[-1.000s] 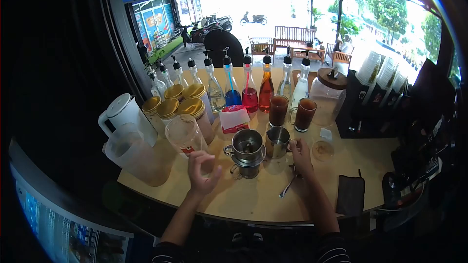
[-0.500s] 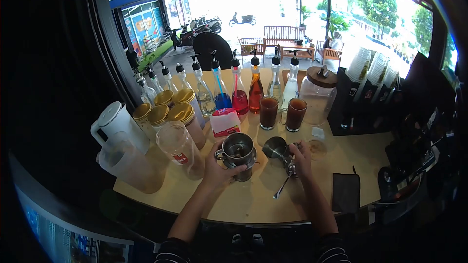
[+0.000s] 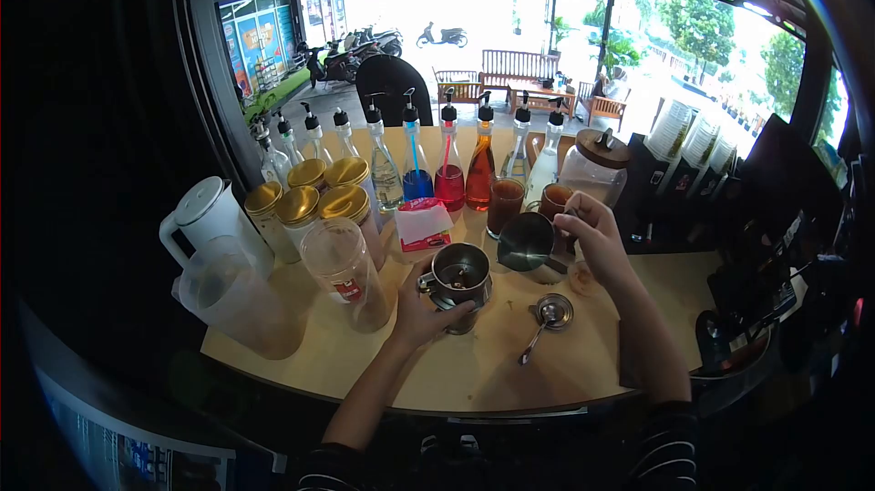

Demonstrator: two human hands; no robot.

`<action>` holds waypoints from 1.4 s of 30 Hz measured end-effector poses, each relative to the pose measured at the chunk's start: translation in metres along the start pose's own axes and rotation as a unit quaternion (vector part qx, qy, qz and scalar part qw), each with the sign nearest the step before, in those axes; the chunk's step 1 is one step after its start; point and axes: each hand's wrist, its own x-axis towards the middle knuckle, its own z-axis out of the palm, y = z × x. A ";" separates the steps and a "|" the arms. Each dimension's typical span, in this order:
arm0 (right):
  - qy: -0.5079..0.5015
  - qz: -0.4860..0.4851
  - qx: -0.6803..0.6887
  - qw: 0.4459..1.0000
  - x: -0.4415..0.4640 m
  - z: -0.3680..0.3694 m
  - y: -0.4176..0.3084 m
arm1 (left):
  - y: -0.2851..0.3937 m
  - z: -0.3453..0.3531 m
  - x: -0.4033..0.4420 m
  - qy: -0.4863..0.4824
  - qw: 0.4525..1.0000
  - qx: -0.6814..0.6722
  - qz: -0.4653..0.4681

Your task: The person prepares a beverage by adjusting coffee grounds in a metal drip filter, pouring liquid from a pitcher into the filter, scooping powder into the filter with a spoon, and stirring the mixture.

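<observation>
My left hand [image 3: 421, 316] is wrapped round a metal cup [image 3: 460, 265] with a side handle, near the middle of the counter. Small pieces show at the bottom of this cup; I cannot make out what they are. My right hand [image 3: 597, 238] grips a metal pitcher [image 3: 526, 243] by its handle, raised above the counter and just right of the cup. Below my right hand, a spoon [image 3: 534, 342] rests with its bowl in a small round metal dish [image 3: 567, 318]. Behind the pitcher are two glass mugs of brown drink [image 3: 507, 204], partly hidden.
Pump bottles of coloured syrup [image 3: 448, 183] line the back. Gold-lidded jars [image 3: 344, 203], a clear plastic container [image 3: 339, 259], a white jug [image 3: 208, 209] and a translucent pitcher [image 3: 228, 300] stand left. A pink packet [image 3: 425, 225] lies ahead; a wooden-lidded jar [image 3: 597, 163] stands right.
My right hand has lifted the metal pitcher off the counter, upward and towards the mugs, uncovering the small dish with the spoon. The cup in my left hand has shifted slightly right.
</observation>
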 end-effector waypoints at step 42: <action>-0.056 0.011 -0.233 0.971 0.033 0.046 -0.035 | 0.003 0.003 -0.001 0.004 0.998 -0.066 -0.012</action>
